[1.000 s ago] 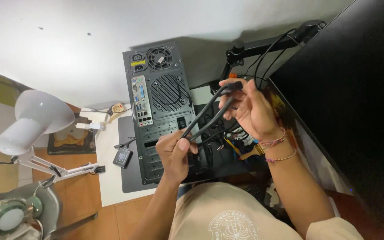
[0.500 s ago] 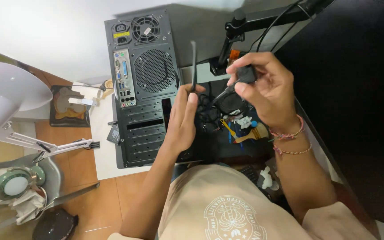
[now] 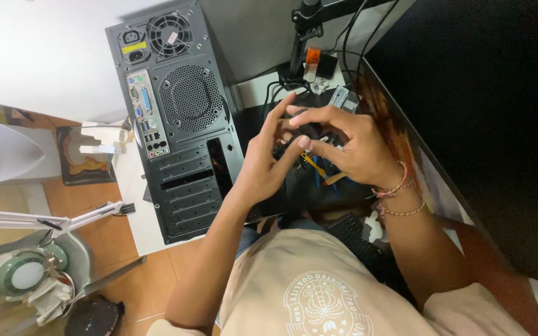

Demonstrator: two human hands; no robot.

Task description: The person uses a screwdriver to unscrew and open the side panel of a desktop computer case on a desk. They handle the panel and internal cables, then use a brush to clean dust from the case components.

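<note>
Two bare hands meet in front of an open desktop computer tower, seen from above. The tower lies with its long axis running from about 11 o'clock to 5 o'clock, its rear panel of ports and two round fan grilles facing the camera. The left hand is raised at the centre, fingers spread wide and pointing toward 12 o'clock, palm turned to the other hand. The right hand, just beside it at 3 o'clock, has its fingers curled narrowly, the fingertips pinching a small dark object; it is too hidden to tell what it is. Two beaded bracelets circle the right wrist. Under the hands lies a tangle of black cables with a few yellow and blue wires showing at 6 o'clock of the fingertips. One black monitor arm stands at 12 o'clock with cables hanging from it. One white desk lamp sits at 9 o'clock, above a round magnifier lamp at 8 o'clock.
</note>
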